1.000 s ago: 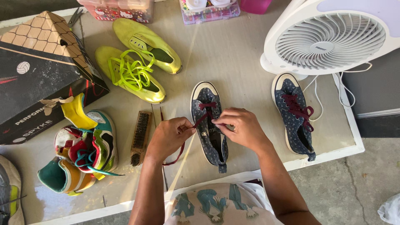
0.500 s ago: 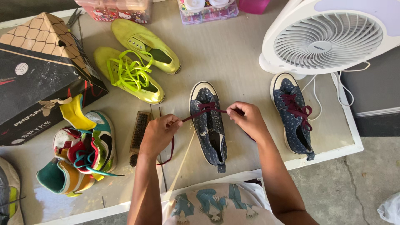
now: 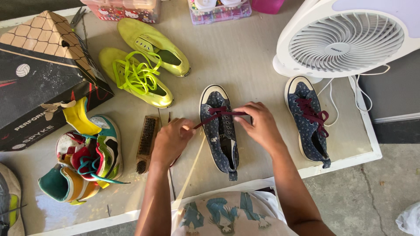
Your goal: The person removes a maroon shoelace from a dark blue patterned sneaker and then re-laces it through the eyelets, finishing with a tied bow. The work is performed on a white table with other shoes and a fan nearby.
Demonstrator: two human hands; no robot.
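blue floral sneaker sitting toe-up in the middle of the grey table, right between both hands. maroon shoelace stretched across the lower eyelets, running left and right out of the shoe. left hand just left of the sneaker, fingers pinched shut on the left end of the lace, rest of that end hanging down under the palm. right hand over the shoe's right edge, thumb and fingertips clamped on the other end near the eyelets.

matching sneaker already laced, off to the right by the white fan. wooden shoe brush just left of the left hand. big black shoebox at far left with a tan honeycomb-pattern flap, red stripes and white lettering on the side. pink printed case at the top edge, clear bead organiser next to it, magenta container beside that. neon yellow shoes above, multicoloured high-tops lower left.
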